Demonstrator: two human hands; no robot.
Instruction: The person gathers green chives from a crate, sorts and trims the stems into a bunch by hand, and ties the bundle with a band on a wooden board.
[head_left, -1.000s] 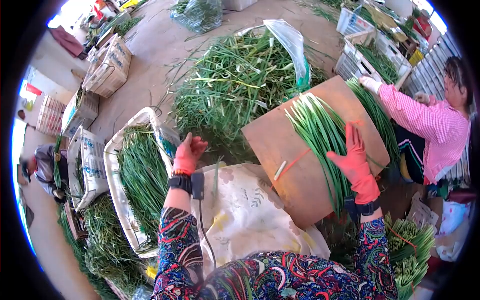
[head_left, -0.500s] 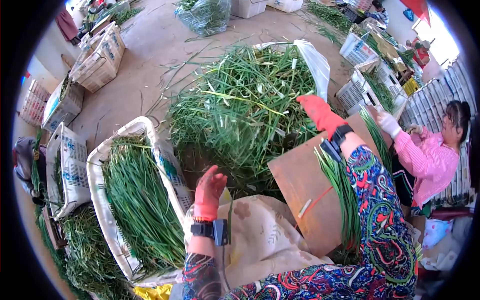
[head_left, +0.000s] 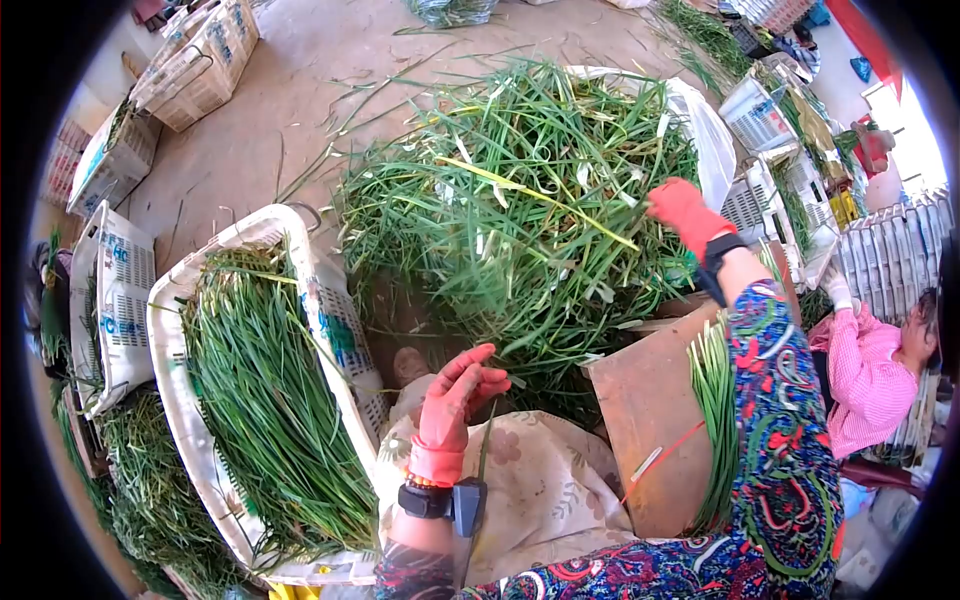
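Green tangled stalks (head_left: 560,205), thin, pale-streaked, right hand (head_left: 688,212) alongside

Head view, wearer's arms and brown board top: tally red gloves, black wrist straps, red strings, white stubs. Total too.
Red gloves (left glove, right glove): 2
Black wrist straps (left strap, right strap): 2
Red string: 1
White stub: 1
Total: 6

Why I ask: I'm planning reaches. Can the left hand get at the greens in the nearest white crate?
Probably yes: the left hand hovers close by, and only the open crate's rim lies before the greens.
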